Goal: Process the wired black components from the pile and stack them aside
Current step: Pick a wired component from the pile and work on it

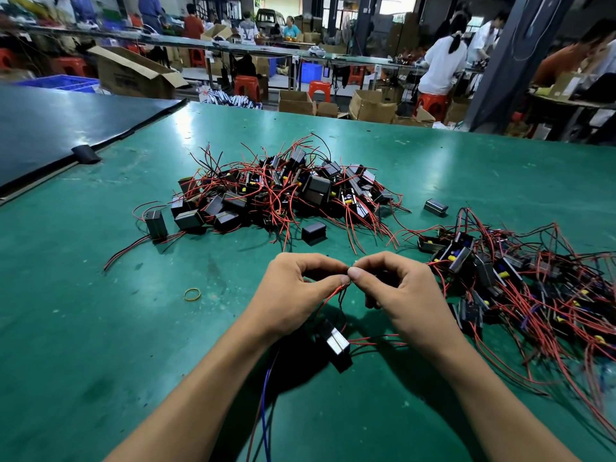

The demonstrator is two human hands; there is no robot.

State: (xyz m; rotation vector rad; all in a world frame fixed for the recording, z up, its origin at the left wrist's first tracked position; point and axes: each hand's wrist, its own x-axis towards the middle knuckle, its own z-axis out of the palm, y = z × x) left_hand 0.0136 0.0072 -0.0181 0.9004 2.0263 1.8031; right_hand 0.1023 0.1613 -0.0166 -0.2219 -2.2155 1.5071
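Note:
A black box-shaped component [336,345] hangs low between my forearms, just above the green table [100,311]. Its red and black wires [328,300] rise to my fingertips. My left hand [296,291] and my right hand [396,288] meet thumb to thumb and both pinch the wire ends. More red wires and a blue one trail from the component. A large pile of wired black components [283,191] lies beyond my hands. A second spread of them [520,281] lies at the right.
Loose black boxes [313,232] [436,207] [156,223] lie around the pile. A yellow rubber band [192,294] rests on the table left of my hands. A dark board [60,128] covers the far left. People work at benches behind.

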